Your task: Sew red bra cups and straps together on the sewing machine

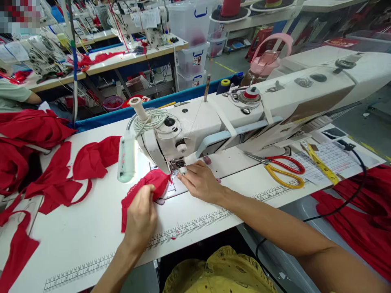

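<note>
Nearest, the left hand [142, 217] is closed, its thumb and fingers pinching a piece of thin bright-red cloth [133, 198] on the white table [91, 219]. The cloth's pointed end reaches the small metal presser foot [177, 163]; whether it lies beneath, I cannot tell. The right hand [203, 181] has its fingers curled narrow at a small white cylindrical part [182, 170] beside the foot; whether it grips anything is hidden.

Those fingertips are so close to the foot that, I judge, a stitch started too soon could catch one. An uneven pull from the left hand could pucker or skew the thin cloth. The scissors with red and yellow handles [266, 161] lie well apart from the hands, so they look a lesser worry.

Beside the table's right end, a translucent plastic tub [307, 208] holds heaped red fabric. Past the white sewing machine [195, 122], a round purple basket [112, 104] on the floor holds reddish scraps. Farther back stand stacked clear plastic boxes with blue handles [193, 60]; something reddish shows through the top one, too blurred to name.
</note>
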Motion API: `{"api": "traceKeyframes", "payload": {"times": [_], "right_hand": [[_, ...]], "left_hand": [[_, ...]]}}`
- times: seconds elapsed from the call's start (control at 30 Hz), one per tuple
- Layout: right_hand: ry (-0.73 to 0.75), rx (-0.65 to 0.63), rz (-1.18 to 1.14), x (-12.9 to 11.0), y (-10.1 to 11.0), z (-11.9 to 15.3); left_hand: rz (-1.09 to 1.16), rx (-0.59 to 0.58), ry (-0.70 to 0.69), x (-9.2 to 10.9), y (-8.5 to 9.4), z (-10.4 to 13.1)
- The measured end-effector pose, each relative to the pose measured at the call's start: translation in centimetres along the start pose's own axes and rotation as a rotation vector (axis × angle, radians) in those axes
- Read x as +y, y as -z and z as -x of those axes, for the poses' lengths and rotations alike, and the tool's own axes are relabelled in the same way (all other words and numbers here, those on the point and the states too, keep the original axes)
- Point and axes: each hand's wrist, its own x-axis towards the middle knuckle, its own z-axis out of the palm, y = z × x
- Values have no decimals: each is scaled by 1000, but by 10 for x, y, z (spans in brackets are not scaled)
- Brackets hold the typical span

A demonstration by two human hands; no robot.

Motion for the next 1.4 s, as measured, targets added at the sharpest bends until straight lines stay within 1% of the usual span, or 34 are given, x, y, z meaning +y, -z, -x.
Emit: {"api": "traceKeyframes", "payload": {"times": [0.07, 0.1, 0.2, 0.27, 0.3, 0.37, 0.47, 0.53, 0.63, 0.73, 0.83, 0.9, 1.03, 1.23, 1.33, 1.4], "right_hand": [[72, -56, -19, -4, -1, 2], [113, -99, -24, -6, -1, 3], [180, -218, 0, -10, 1, 5], [189, -259, 33, -10, 2, 6], [194, -270, 44, -9, 3, 6], [212, -282, 53, -7, 3, 5], [233, -281, 62, -5, 3, 5], [247, -279, 78, -4, 2, 5], [272, -270, 115, -4, 1, 6], [286, -277, 138, -2, 2, 7], [299, -282, 124, 0, 3, 6], [315, -268, 107, 1, 4, 6], [317, -231, 78, 2, 6, 5], [318, -202, 48, 2, 5, 4], [313, -204, 46, 1, 5, 4], [304, -201, 48, 1, 5, 5]], "left_hand": [[22, 53, 76, -4, 5, -16], [37, 51, 104, -4, 7, -24], [60, -43, 178, -3, 13, -40], [36, -130, 195, -3, 15, -44], [20, -166, 175, -4, 16, -44], [-28, -207, 65, -8, 16, -43], [-125, -154, -182, -13, 12, -41], [-160, -93, -307, -14, 7, -41], [-227, -45, -417, -14, 0, -41], [-338, -67, -497, -12, -4, -37], [-372, -93, -534, -10, -5, -33], [-360, -75, -535, -9, -6, -30], [-345, -31, -483, -10, -9, -27], [-407, -49, -515, -7, -16, -23], [-382, -64, -491, -8, -17, -20], [-329, -68, -441, -9, -16, -19]]}}
